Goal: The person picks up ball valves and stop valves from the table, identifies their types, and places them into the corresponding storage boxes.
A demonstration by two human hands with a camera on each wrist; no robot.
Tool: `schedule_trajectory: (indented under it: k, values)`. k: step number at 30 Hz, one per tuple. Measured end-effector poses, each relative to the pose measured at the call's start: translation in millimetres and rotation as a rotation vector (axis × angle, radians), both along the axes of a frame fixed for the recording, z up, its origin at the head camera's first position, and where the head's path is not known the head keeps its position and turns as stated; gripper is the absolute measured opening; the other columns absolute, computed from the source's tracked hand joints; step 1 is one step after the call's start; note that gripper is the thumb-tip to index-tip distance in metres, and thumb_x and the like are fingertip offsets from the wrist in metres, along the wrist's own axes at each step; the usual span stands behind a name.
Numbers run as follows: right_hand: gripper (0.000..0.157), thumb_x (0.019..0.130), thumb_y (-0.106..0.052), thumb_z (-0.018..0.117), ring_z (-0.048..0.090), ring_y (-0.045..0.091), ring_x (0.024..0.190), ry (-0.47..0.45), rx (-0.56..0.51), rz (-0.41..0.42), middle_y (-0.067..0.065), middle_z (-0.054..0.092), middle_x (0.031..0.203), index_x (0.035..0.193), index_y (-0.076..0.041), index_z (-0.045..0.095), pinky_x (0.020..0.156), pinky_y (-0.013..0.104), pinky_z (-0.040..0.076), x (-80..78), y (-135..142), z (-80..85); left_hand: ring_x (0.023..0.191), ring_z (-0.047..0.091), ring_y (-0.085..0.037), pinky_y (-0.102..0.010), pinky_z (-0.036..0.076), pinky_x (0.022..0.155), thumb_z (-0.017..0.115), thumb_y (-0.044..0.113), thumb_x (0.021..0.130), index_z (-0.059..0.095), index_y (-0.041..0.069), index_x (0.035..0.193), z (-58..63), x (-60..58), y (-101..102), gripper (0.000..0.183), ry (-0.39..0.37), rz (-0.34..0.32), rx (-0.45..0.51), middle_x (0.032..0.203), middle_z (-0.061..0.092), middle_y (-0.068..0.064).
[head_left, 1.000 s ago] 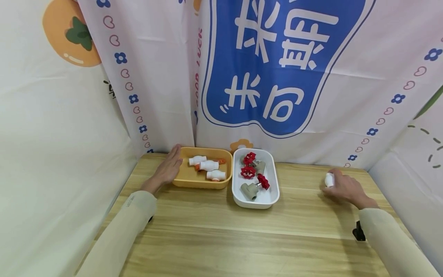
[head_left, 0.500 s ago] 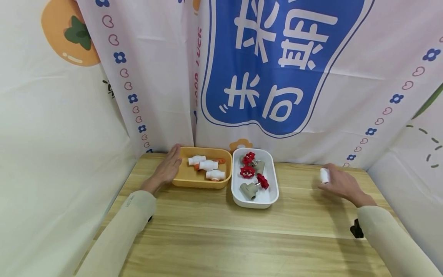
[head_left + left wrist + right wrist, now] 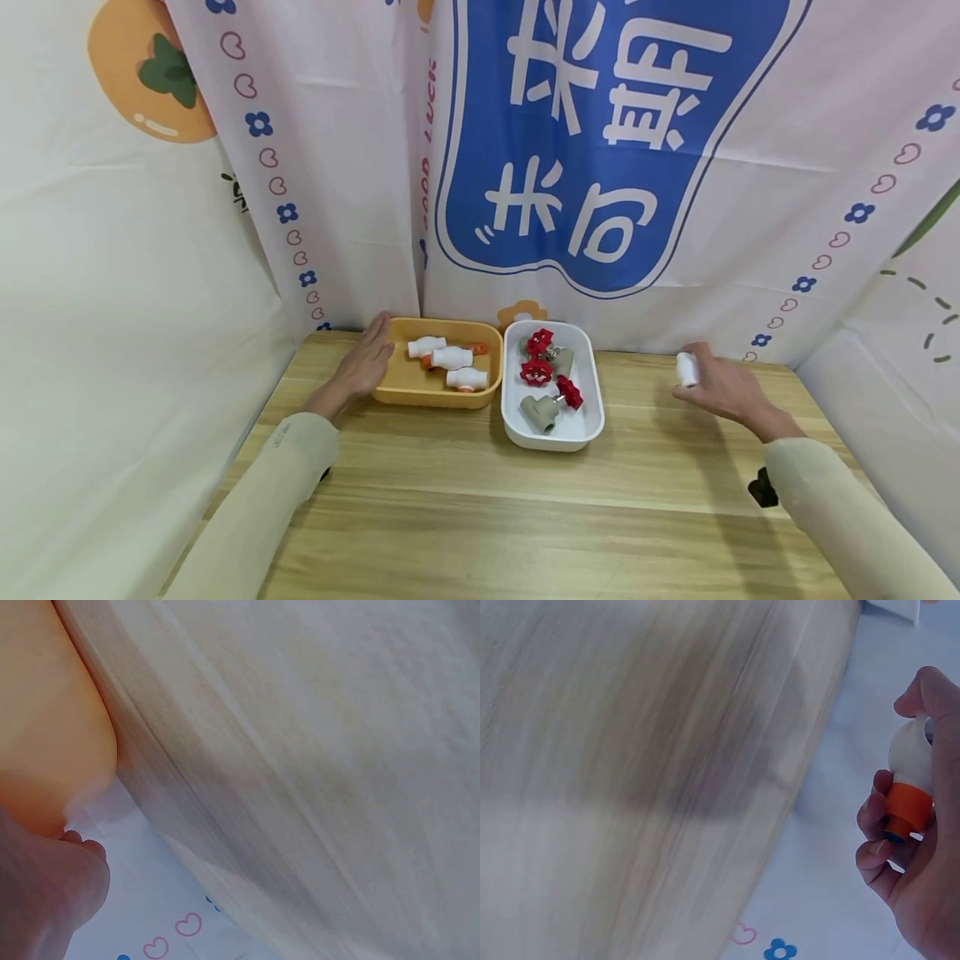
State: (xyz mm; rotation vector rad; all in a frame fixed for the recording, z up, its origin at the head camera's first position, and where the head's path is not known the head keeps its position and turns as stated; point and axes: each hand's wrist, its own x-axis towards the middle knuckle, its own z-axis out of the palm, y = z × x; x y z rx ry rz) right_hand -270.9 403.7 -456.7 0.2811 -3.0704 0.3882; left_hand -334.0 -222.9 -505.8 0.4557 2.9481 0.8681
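My right hand (image 3: 720, 387) grips a white plastic ball valve (image 3: 686, 369) above the right side of the table. In the right wrist view, the fingers curl round the ball valve (image 3: 910, 759), whose orange handle part (image 3: 907, 804) points downward. My left hand (image 3: 365, 365) lies with straight fingers along the left side of an orange tray (image 3: 438, 400). Inside that tray are white ball valves (image 3: 452, 358) with orange handles. In the left wrist view, part of the left hand (image 3: 52, 889) shows beside the orange tray (image 3: 67, 697).
Against the orange tray's right side stands a white tray (image 3: 553, 443). It holds grey pipe valves (image 3: 538, 412) with red handwheels (image 3: 536, 372). The wooden table (image 3: 480, 525) meets a printed cloth (image 3: 360, 208) at the back, and cloth hangs at both sides.
My right hand has risen a little from the table and moved left, carrying the ball valve. The left hand and both trays stay in place.
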Motion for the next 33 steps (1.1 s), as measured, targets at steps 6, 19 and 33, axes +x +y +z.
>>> schedule_trajectory:
  k: [6, 19, 33]
  values:
    - [0.073, 0.084, -0.034, 0.079, 0.054, 0.022, 0.062, 0.026, -0.019, 0.048, 0.013, 0.063, 0.083, 0.141, -0.005, 0.043, 0.049, 0.032, 0.043, -3.5, -19, 8.6, 0.164, -0.009, -0.034, -0.052, -0.001, 0.133, 0.022, 0.024, 0.116, -0.006, 0.0, 0.167, 0.7, 0.7, 0, 0.062, -0.004, 0.001, 0.008, 0.177, -0.012, -0.013]
    - [0.07, 0.082, -0.033, 0.078, 0.056, 0.021, 0.062, 0.045, -0.012, 0.116, 0.01, 0.063, 0.08, 0.137, -0.006, 0.046, 0.048, 0.031, 0.044, -9.0, -57, 21.9, 0.164, -0.008, -0.035, -0.052, 0.0, 0.133, 0.022, 0.024, 0.116, -0.005, -0.001, 0.167, 1.8, 0.5, 1, 0.062, -0.007, -0.005, -0.001, 0.177, -0.011, -0.014]
    - [0.067, 0.081, -0.036, 0.079, 0.058, 0.021, 0.063, 0.07, 0.022, 0.213, 0.008, 0.065, 0.082, 0.135, -0.009, 0.051, 0.052, 0.03, 0.048, -17.1, -104, 37.5, 0.164, -0.007, -0.035, -0.053, 0.0, 0.133, 0.023, 0.023, 0.116, -0.004, -0.002, 0.167, 1.4, 0.7, 1, 0.062, 0.002, -0.003, 0.01, 0.177, -0.011, -0.015]
